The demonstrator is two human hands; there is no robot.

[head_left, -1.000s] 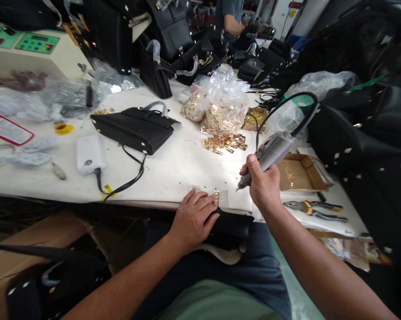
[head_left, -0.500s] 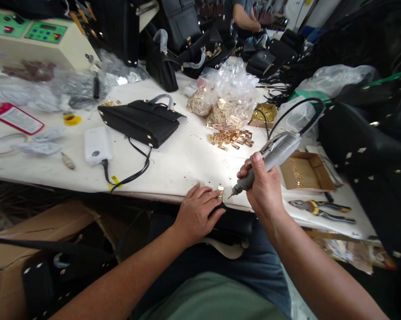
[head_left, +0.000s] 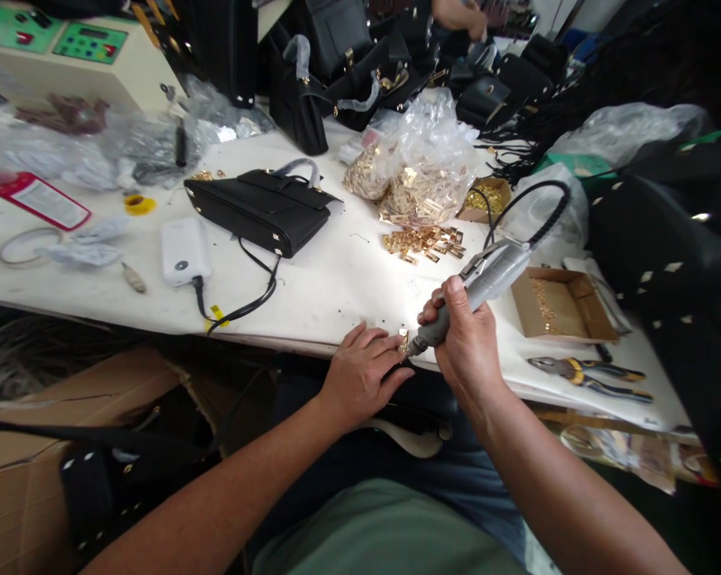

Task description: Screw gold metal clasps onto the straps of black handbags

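Observation:
My right hand [head_left: 469,334] is wrapped round a grey electric screwdriver [head_left: 497,275], tilted down to the left. Its tip meets a small gold metal clasp [head_left: 404,339] at the table's front edge. My left hand [head_left: 363,374] lies flat with fingers stretched out, fingertips against the clasp and thumb apart. Beneath both hands, a black handbag [head_left: 423,406] rests on my lap, mostly hidden by my left hand and the shadow. A pale wrapped handle [head_left: 417,443] curves along its near side.
On the white table [head_left: 336,279] are a black handbag [head_left: 258,209], a white power bank [head_left: 185,251], loose gold clasps [head_left: 423,242] and a plastic bag of fittings [head_left: 423,180]. A cardboard tray [head_left: 581,307] and pliers [head_left: 591,377] lie right. A co-worker's arm [head_left: 461,16] shows behind.
My right hand has brought the screwdriver down and left, so its tip now reaches the clasp. My left hand stays at the clasp. The whole view has shifted slightly.

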